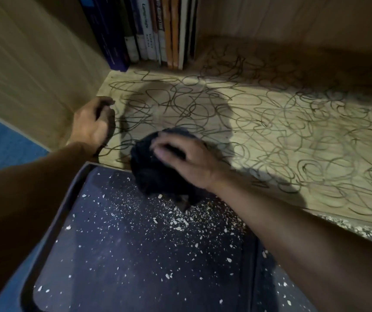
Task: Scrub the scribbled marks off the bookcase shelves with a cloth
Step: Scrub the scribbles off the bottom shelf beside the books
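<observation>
Scrubbing step is just getting going: the right hand [180,158] is pressing a dark cloth [155,167] down at the front edge of the shelf [270,131], fingers spread fairly flat over the top of the bundle with the tips a little curled, more pushing than clenching; motion blur on the fingers makes the exact grip hard to call. The cloth is lying directly under that palm and bunching out toward the near side, part of it hanging past the shelf lip over a dark speckled tray-like surface [135,255] littered with pale crumbs. The left hand [95,122] is resting at the shelf's left end, beside the side panel [34,75], fingers curling loosely, holding nothing visible, probably bracing. The scribbled marks [281,122] are covering almost the whole shelf, looping dark lines from the left end out to the right and back toward the row of books [155,30] standing at the rear left; no cleaned patch is showing, so progress looks very early. Next move is likely calling for firm downward pressure and back-and-forth strokes, working from the near-left patch outward to the right, where the densest scribbles are sitting well apart from the cloth. The cloth is needing to come fully onto the shelf first, since its overhanging part is doing no work.
</observation>
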